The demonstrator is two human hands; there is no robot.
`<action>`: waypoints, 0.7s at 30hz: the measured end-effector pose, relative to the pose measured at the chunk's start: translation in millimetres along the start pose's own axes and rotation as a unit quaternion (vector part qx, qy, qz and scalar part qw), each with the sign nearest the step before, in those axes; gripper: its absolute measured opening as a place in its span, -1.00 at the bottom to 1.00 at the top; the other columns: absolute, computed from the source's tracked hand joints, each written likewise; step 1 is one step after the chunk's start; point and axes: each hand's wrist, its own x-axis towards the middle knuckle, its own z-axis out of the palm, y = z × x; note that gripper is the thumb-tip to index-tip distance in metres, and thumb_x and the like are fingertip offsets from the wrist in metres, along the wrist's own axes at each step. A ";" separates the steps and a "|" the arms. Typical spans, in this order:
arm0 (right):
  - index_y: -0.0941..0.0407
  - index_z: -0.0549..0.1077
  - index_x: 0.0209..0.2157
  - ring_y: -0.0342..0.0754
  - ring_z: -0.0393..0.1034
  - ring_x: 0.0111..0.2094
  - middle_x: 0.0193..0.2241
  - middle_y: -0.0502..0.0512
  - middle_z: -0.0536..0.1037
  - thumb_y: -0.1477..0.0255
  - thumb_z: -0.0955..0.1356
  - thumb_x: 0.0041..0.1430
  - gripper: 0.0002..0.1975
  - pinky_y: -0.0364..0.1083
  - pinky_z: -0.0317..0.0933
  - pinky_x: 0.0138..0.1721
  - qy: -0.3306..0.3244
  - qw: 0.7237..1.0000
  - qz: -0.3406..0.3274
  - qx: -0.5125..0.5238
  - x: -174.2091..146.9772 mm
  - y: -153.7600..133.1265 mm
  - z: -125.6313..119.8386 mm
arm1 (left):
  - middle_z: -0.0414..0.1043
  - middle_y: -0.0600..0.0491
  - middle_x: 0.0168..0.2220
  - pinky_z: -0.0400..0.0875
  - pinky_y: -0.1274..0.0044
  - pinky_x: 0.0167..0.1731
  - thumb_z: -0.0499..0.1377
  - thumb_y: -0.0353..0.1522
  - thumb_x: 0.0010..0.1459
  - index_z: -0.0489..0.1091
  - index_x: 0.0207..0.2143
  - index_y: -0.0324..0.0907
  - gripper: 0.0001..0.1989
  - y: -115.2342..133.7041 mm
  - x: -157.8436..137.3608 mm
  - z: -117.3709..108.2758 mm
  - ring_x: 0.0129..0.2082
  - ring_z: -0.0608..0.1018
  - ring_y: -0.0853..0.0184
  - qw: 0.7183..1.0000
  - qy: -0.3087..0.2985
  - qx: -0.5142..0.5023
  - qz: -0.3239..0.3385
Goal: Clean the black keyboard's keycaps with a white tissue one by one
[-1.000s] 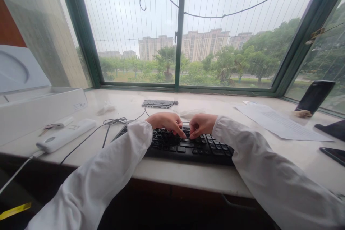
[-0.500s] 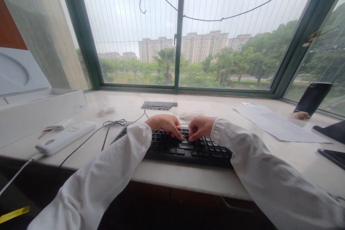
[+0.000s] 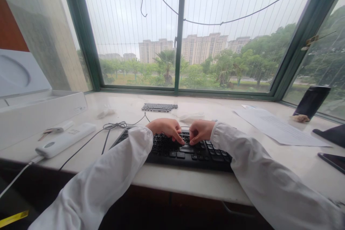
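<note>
A person in white sleeves bends both hands over a black computer keyboard (image 3: 174,154), which lies near the front edge of a pale windowsill counter (image 3: 194,181). The left hand (image 3: 166,128) points its thumb down at the keys just above the space bar (image 3: 188,149), its other fingers curled. The right hand (image 3: 201,131), close beside it, is bent the same way, thumb and fingers drawn in at the keys. Whether either hand pinches anything (a keycap would be hidden by the knuckles) cannot be told. Behind the keyboard, toward the green window frame (image 3: 229,94), small dark keycaps (image 3: 159,107) sit in neat rows. A looped black cable (image 3: 115,125) lies to the left, between the keyboard and a white power strip (image 3: 66,140), with an open white box (image 3: 43,111) beyond. To the right, a printed sheet (image 3: 281,125) lies near a dark, phone-like slab (image 3: 311,101) propped upright.
</note>
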 end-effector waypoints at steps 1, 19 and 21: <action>0.20 0.58 -0.45 -0.17 0.28 -0.49 -0.58 -0.01 0.50 0.07 0.52 -0.27 -0.53 -0.18 0.11 -0.47 -0.001 1.000 0.002 0.001 0.1 0.1 -0.1 | 0.32 0.17 -0.65 -0.04 0.53 -0.59 0.39 0.00 -0.34 0.06 -0.65 -0.17 -0.39 0.1 -0.2 0.2 -0.61 0.25 0.46 1.000 0.000 -0.003 0.001; 0.19 0.59 -0.44 -0.14 0.27 -0.48 -0.54 0.04 0.52 0.07 0.50 -0.25 -0.54 -0.16 0.10 -0.45 0.012 1.000 -0.008 -0.009 0.0 3.6 -1.4 | 0.22 0.20 -0.70 -0.05 0.54 -0.58 0.41 -0.03 -0.38 0.04 -0.65 -0.16 -0.38 -0.4 -3.1 -1.2 -0.59 0.29 0.44 0.999 0.001 -0.032 0.016; 0.19 0.59 -0.43 -0.14 0.26 -0.48 -0.54 0.04 0.52 0.08 0.50 -0.24 -0.55 -0.16 0.10 -0.46 0.009 1.000 -0.012 -0.006 -0.5 4.0 -2.2 | 0.22 0.21 -0.70 -0.04 0.54 -0.58 0.43 -0.05 -0.42 0.05 -0.65 -0.16 -0.37 0.7 -4.4 -0.9 -0.58 0.31 0.43 0.999 -0.007 -0.045 0.018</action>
